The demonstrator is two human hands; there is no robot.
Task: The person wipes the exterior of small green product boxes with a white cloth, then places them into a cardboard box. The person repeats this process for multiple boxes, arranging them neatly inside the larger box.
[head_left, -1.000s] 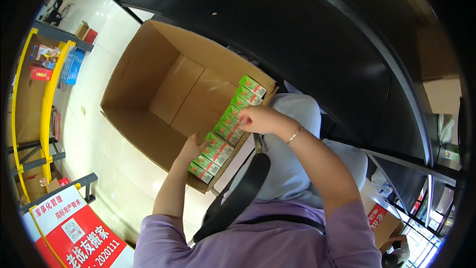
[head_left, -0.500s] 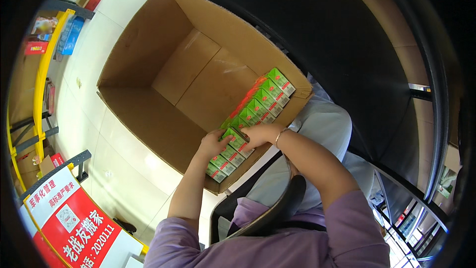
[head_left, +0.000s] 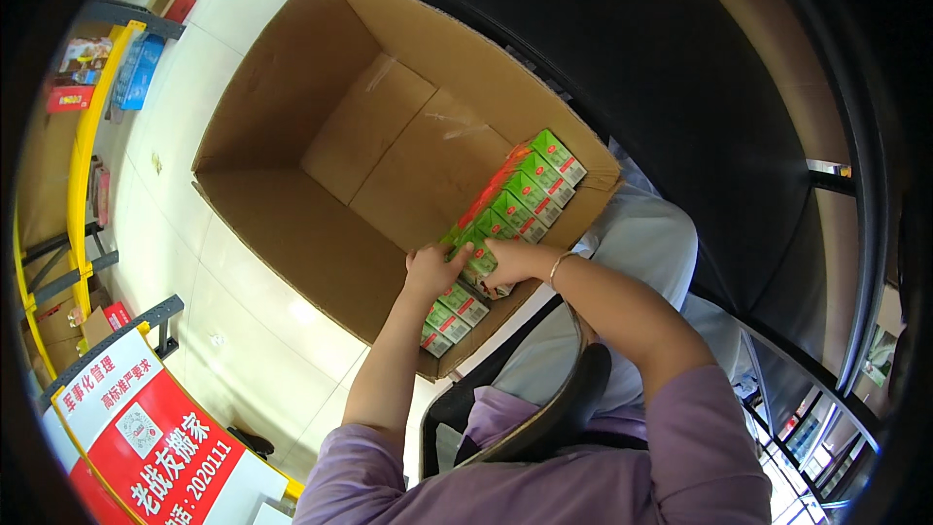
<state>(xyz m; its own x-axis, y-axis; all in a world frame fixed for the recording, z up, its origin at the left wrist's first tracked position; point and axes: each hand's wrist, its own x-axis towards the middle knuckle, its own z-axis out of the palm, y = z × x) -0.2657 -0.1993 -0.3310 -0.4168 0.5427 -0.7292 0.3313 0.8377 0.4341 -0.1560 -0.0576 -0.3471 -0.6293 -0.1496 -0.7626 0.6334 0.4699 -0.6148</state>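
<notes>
A row of green-and-white drink cartons lines the near-right wall of a large open cardboard box, with red showing along the row's inner side. My right hand is closed around a drink carton in the lower half of the row, its fingers on the right side. From the left, my left hand grips the same carton, the thumb reaching toward its top. Some fingers of both hands are hidden. Below my hands, more drink cartons stand at the near corner of the box.
The box's brown inner floor shows beyond the row. A black surface stretches along the right. At left are yellow-framed shelving with goods and a red-and-white sign. My knee touches the box area.
Both hands have shifted slightly up and right along the row. My right fingers now wrap lower over the carton's side. The view has shifted a little.
</notes>
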